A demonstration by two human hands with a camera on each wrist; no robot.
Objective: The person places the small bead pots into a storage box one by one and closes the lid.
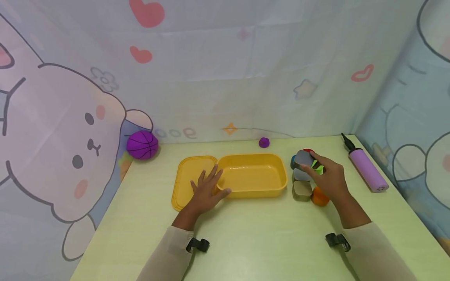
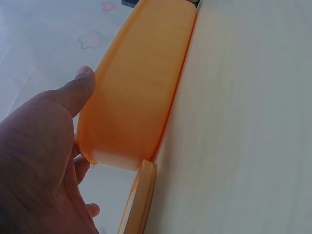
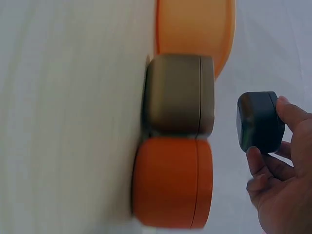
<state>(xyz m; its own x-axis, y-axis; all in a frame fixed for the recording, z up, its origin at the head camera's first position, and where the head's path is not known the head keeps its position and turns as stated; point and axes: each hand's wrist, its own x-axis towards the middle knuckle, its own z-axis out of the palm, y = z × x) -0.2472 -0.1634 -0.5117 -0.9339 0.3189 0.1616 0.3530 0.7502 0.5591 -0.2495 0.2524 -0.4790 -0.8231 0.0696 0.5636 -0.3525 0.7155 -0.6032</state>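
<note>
At the clock's centre, yellow tray [image 1: 253,176]: bare inner floor, rounded corners, set on the pale table [image 1: 253,234]; directions below as seen from the head.
Yellow lid [image 1: 186,177]: flat at nine o'clock, just beside the tray.
Left hand [image 1: 205,191]: fingers spread and extended over the tray's nine o'clock end, thumb touching its rim; grasping nothing.
Grey container [image 1: 304,159]: toward two to three o'clock, raised above its neighbours in the right hand.
Right hand [image 1: 328,177]: thumb and fingers nearly closed, pinching the grey container by its sides.
Beige container [image 3: 180,95]: lidded, on the table at six o'clock of the grey one.
Orange container [image 3: 173,183]: lidded, next to the beige, at five o'clock of the grey.
Purple ball [image 1: 142,145]: between nine and ten o'clock, black seams.
Purple figure [image 1: 264,142]: small, twelve o'clock; details unclear.
Lilac pump [image 1: 368,169]: three o'clock, well apart; black nozzle toward eleven.
</note>
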